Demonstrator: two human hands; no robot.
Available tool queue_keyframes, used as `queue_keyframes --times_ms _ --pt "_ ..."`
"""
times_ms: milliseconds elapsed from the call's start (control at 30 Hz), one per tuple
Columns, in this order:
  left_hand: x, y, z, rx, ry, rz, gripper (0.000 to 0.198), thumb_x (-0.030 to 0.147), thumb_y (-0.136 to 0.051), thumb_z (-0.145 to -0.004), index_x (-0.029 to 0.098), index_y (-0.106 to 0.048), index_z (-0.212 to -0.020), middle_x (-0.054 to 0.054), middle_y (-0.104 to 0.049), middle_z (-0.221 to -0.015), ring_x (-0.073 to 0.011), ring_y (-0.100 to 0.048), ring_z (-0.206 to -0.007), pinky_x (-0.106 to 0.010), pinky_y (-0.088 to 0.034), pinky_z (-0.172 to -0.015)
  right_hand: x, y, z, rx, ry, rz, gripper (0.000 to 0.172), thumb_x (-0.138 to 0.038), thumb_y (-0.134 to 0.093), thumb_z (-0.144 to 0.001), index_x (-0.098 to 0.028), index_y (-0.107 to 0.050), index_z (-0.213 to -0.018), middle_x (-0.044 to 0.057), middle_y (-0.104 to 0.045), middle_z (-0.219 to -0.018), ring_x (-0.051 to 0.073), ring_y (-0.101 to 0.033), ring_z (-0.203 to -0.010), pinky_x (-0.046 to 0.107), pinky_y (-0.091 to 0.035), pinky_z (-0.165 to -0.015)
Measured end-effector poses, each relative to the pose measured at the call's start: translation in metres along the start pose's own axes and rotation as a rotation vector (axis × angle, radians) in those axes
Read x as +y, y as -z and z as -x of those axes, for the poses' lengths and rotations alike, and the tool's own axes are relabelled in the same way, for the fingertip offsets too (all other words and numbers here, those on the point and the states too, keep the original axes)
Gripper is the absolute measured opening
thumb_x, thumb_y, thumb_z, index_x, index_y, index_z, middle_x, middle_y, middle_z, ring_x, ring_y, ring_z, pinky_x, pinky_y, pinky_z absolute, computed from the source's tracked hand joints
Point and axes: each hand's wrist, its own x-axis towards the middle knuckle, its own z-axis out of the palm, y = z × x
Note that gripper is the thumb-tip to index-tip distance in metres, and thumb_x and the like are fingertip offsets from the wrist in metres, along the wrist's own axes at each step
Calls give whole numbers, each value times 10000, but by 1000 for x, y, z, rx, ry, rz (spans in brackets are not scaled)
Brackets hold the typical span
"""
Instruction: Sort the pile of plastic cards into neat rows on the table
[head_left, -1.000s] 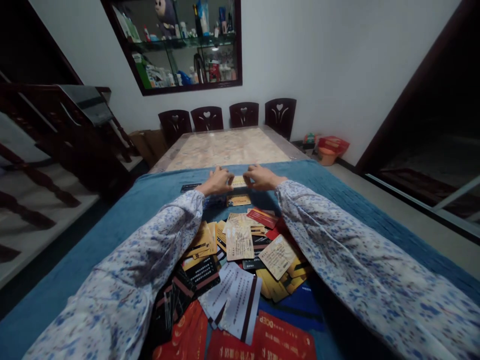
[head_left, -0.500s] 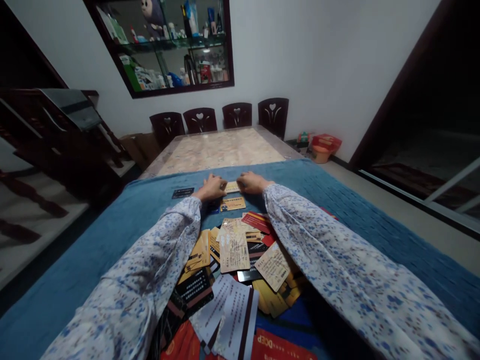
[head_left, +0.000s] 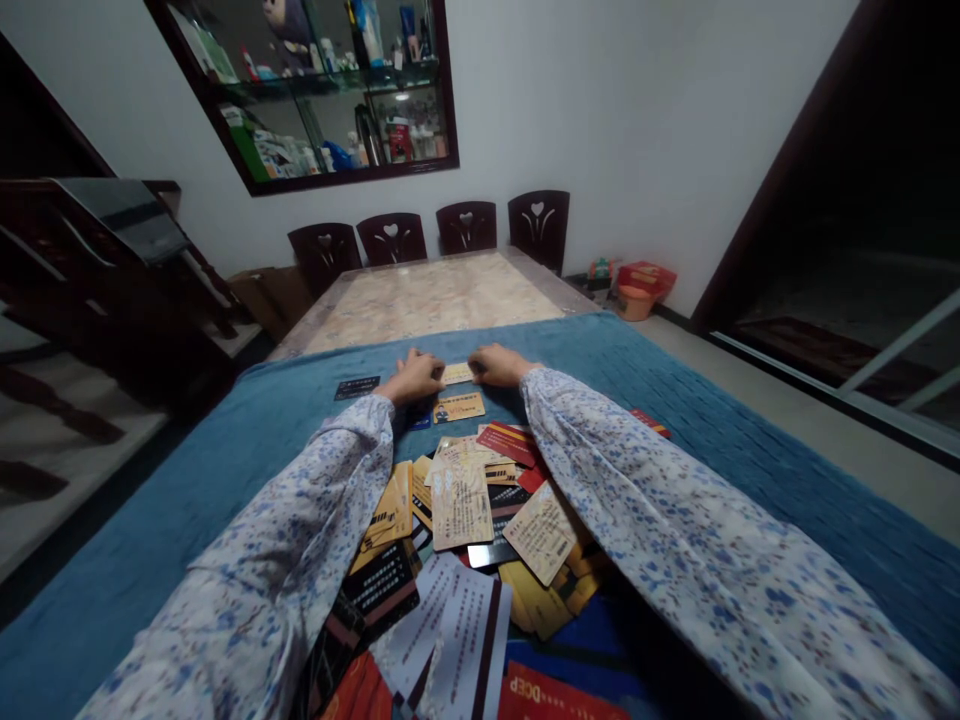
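Note:
Between my two hands lies a pale yellow card (head_left: 457, 373) on the blue cloth (head_left: 300, 440). My left hand (head_left: 414, 376) grips its left end with bent fingers, and my right hand (head_left: 499, 366) pinches its right end. Just below it is an orange-yellow card (head_left: 459, 407) with a small figure, beside a partly hidden blue card (head_left: 420, 418). A black card (head_left: 358, 387) lies left of my left hand. Nearer to me, between my forearms, spreads a heap of cards: beige cards (head_left: 461, 500), white cards (head_left: 469, 630), a red DCEP card (head_left: 555, 695) and gold ones (head_left: 536, 600).
A red card (head_left: 651, 423) lies beyond my right sleeve. The patterned tabletop (head_left: 427, 295) stretches past the cloth to several dark chairs (head_left: 466, 230). A recessed shelf (head_left: 330, 90) holds bottles and boxes. An orange bucket (head_left: 634, 302) stands on the floor at right.
The camera view has shifted slightly, so everything sits a little further left. Both hands stay at the ends of the pale yellow card.

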Motion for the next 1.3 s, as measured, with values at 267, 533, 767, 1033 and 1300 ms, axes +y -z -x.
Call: queue_keyframes --times_ms 267,533,767,1033,1300 --pt "-1 -3 -2 15 3 7 111 274 -651 -738 201 -569 -718 -90 -673 -1044 -372 -386 -1266 -514 -384 -975 -2 1 5 19 -57 -44 194 -354 -671 -911 -221 -738 -1036 63 -749 -1116 203 -648 -1004 249 -413 -741" --pt "3 -4 1 14 15 -3 84 240 -620 -754 192 -560 -720 -109 -676 -1009 -373 -392 -1249 -550 -387 -983 -3 -2 7 29 -92 -45 227 -389 -653 -929 -245 -737 -1084 66 -746 -1140 211 -645 -1057 246 -422 -781" --pt "2 -6 3 29 10 21 99 252 -636 -768 197 -581 -707 -101 -673 -972 -368 -392 -1246 -548 -387 -1000 1 -7 5 39 -76 -45 268 -432 -638 -942 -246 -735 -1107 70 -740 -1175 213 -624 -1076 249 -435 -812" --pt "3 -7 5 37 26 22 88 207 -645 -791 183 -605 -717 -112 -695 -1063 -380 -386 -1302 -570 -365 -1040 6 -13 0 60 -51 -43 233 -415 -653 -929 -258 -752 -1069 52 -753 -1149 211 -646 -1057 247 -448 -820" --pt "6 -6 7 38 19 22 60 184 -638 -811 184 -632 -751 -108 -704 -1094 -362 -386 -1340 -560 -361 -1065 6 -14 -5 57 -55 -35 254 -402 -644 -927 -253 -762 -1096 66 -760 -1144 211 -668 -1032 247 -452 -797"
